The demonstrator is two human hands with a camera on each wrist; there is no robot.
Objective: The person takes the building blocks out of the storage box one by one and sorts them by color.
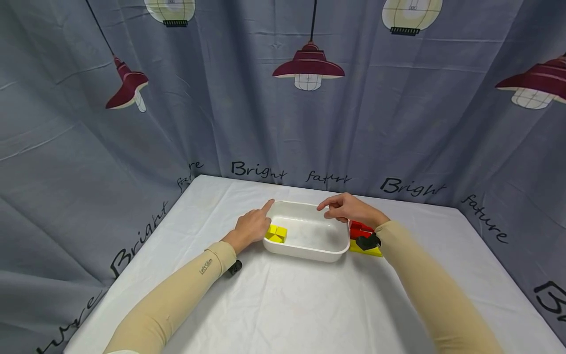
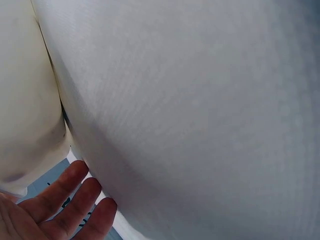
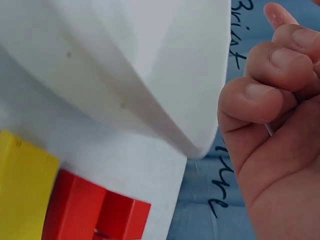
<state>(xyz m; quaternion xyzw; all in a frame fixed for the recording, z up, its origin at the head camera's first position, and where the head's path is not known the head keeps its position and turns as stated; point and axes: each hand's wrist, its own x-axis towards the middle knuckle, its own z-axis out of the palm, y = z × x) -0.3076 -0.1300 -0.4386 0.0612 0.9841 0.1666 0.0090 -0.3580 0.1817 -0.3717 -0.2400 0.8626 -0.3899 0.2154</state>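
Note:
A white rectangular tray (image 1: 305,253) lies on the table, with a small group of yellow blocks (image 1: 277,234) in its left end. At the tray's left side is my left hand (image 1: 253,226), its index finger (image 1: 268,206) stretched along the rim. The left wrist view shows three loosely straight fingers (image 2: 67,200) of that hand below the tray's outer wall (image 2: 30,100). Over the back right part of the tray hangs my right hand (image 1: 347,207), index finger out and the other fingers (image 3: 267,97) bent loosely, with nothing held.
Right of the tray, red blocks (image 3: 77,205) and a yellow block (image 3: 25,185) lie on the white tablecloth (image 1: 300,305), partly hidden by my right wrist. A grey curtain (image 1: 247,123) with printed lamps stands behind the table.

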